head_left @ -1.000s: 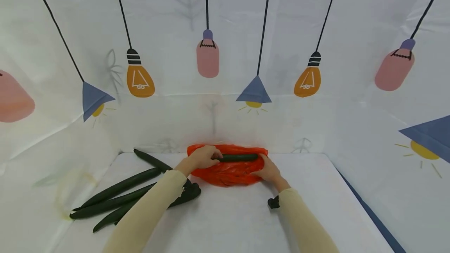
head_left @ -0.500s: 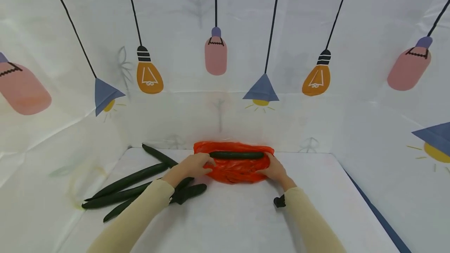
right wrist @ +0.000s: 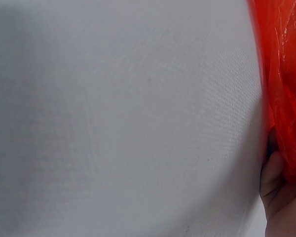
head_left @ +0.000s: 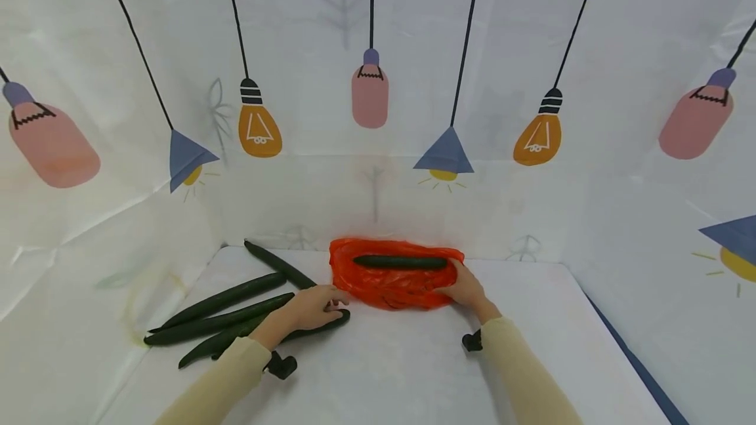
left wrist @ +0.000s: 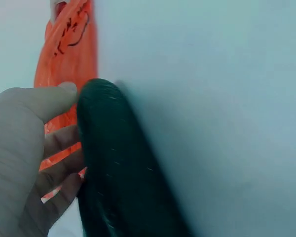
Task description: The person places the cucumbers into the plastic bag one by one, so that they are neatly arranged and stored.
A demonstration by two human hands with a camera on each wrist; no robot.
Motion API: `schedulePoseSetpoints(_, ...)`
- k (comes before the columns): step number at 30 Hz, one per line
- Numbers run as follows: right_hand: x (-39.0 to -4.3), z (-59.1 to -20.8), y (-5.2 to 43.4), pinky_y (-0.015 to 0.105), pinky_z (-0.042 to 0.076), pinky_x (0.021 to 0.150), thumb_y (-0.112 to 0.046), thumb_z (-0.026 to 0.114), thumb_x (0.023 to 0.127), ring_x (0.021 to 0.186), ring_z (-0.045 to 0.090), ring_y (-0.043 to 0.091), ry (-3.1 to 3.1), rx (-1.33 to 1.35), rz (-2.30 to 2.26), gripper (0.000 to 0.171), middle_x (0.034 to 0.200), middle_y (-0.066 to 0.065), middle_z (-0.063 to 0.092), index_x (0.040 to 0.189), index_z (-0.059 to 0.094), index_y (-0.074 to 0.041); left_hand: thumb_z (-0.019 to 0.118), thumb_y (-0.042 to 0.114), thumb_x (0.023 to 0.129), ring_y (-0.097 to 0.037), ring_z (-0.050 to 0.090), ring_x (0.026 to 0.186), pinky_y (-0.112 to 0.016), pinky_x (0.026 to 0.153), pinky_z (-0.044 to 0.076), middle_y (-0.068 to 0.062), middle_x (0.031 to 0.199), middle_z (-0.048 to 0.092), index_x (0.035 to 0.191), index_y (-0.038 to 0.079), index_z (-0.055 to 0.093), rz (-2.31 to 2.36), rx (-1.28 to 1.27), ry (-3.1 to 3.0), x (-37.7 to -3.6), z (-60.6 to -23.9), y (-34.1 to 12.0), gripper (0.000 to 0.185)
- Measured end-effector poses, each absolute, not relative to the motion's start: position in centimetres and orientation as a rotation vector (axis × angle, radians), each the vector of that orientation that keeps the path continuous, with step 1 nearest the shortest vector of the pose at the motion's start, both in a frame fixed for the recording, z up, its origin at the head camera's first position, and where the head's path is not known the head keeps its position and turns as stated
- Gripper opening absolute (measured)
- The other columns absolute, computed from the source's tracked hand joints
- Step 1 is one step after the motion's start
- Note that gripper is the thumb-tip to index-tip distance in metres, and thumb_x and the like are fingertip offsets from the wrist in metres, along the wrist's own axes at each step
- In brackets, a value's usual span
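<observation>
A red plastic bag (head_left: 384, 287) lies spread at the back of the table, with one dark green cucumber (head_left: 401, 262) lying lengthwise on it. My right hand (head_left: 465, 286) holds the bag's right edge; in the right wrist view, fingers (right wrist: 272, 173) show around the crumpled plastic. My left hand (head_left: 313, 307) is over the cucumber pile, fingers loosely bent. In the left wrist view its thumb and fingertips are right beside the rounded end of another cucumber (left wrist: 118, 163), without closing around it. The palm hides part of the pile in the head view.
Several more long cucumbers (head_left: 227, 297) lie fanned out at the table's left, one (head_left: 277, 264) reaching toward the bag. Behind the white table (head_left: 401, 366) hangs a pale cloth wall (head_left: 295, 195) printed with lamps. Dark wrist cameras (head_left: 282, 366) sit at both cuffs.
My left hand has let go of the cucumber on the bag and moved left and nearer, over the pile. The right hand stays at the bag's edge. The head view has shifted slightly.
</observation>
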State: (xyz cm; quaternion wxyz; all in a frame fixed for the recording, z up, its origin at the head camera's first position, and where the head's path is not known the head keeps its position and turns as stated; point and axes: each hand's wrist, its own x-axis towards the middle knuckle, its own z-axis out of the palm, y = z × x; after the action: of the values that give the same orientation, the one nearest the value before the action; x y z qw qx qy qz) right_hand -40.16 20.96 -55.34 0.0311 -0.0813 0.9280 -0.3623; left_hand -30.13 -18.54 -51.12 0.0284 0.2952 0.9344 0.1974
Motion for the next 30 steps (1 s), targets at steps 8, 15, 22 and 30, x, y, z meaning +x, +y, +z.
schedulePoseSetpoints(8,-40.0,-55.1,20.8,0.058,0.029,0.106,-0.034,0.082,0.079,0.134,0.034,0.039,2.857,-0.243,-1.121,0.094,0.150,0.019,0.036,0.150,0.029,-0.004,0.070,0.035,0.090,-0.015,0.059,0.095,-0.038,0.081,0.052,0.002,0.110,0.061,0.135,0.017,0.055,0.421,0.832,2.975,-28.1,-51.8,-19.2,0.050)
schedulePoseSetpoints(15,-39.7,-55.0,20.7,0.058,0.029,0.107,-0.034,0.081,0.079,0.134,0.034,0.039,2.870,-0.219,-1.072,0.094,0.150,0.019,0.035,0.150,0.028,-0.003,0.076,0.035,0.085,-0.022,0.057,0.107,-0.044,0.092,0.048,-0.004,0.121,0.057,0.133,0.014,0.054,0.371,0.739,3.037,-25.9,-52.7,-20.3,0.057)
schedulePoseSetpoints(22,-40.1,-55.3,20.5,0.058,0.028,0.107,-0.034,0.082,0.079,0.135,0.033,0.039,2.851,-0.214,-1.083,0.094,0.150,0.019,0.035,0.151,0.028,-0.004,0.078,0.030,0.084,-0.023,0.056,0.112,-0.045,0.093,0.047,-0.001,0.121,0.057,0.130,0.020,0.058,0.527,0.574,3.085,-23.7,-53.4,-23.1,0.051)
schedulePoseSetpoints(30,-40.3,-55.2,20.8,0.056,0.028,0.108,-0.036,0.082,0.079,0.135,0.034,0.038,2.878,-0.221,-1.044,0.095,0.150,0.019,0.035,0.150,0.028,-0.004,0.076,0.023,0.086,-0.020,0.059,0.107,-0.043,0.088,0.049,0.001,0.121,0.059,0.128,0.017,0.060,0.812,0.434,3.042,-21.9,-53.1,-26.4,0.045)
